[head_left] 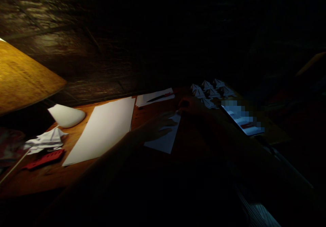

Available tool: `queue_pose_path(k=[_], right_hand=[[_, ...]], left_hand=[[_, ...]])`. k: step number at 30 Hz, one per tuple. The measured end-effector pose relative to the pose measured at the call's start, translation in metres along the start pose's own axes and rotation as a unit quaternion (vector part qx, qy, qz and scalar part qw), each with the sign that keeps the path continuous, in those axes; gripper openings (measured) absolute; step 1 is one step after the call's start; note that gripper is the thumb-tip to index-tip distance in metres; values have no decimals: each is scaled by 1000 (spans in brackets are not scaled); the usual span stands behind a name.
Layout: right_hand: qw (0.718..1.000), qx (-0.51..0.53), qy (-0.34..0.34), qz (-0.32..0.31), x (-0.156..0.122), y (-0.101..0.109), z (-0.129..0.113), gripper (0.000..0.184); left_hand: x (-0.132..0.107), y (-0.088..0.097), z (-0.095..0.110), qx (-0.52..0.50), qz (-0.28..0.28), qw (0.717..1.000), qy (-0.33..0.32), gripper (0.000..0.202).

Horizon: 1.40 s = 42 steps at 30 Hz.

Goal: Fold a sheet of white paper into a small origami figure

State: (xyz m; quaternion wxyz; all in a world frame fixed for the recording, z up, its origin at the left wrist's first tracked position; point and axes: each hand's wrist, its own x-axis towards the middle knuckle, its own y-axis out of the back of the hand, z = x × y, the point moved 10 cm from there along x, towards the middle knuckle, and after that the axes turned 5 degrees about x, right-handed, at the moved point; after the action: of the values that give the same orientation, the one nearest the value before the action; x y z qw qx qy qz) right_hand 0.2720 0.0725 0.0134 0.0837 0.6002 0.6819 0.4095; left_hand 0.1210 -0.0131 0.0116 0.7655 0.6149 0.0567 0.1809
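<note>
The scene is very dark. My left hand lies flat on a small white sheet of paper on the wooden table, fingers stretched toward its far corner. My right hand is at the sheet's top corner, fingers curled as if pinching the paper's edge; shadow hides the detail. Several folded white paper figures sit just beyond my right hand.
A large white sheet lies to the left. Behind it, paper with a red-handled blade. A lit phone screen is at right. Crumpled paper, a red object, a white cone and a lampshade are at left.
</note>
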Motion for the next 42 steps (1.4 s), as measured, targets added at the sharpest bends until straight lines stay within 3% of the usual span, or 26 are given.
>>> queue_pose_path(k=[42], right_hand=[[1000, 7, -10, -7, 0, -1, -1, 15]], left_hand=[[9, 7, 12, 51, -26, 998, 40, 32]])
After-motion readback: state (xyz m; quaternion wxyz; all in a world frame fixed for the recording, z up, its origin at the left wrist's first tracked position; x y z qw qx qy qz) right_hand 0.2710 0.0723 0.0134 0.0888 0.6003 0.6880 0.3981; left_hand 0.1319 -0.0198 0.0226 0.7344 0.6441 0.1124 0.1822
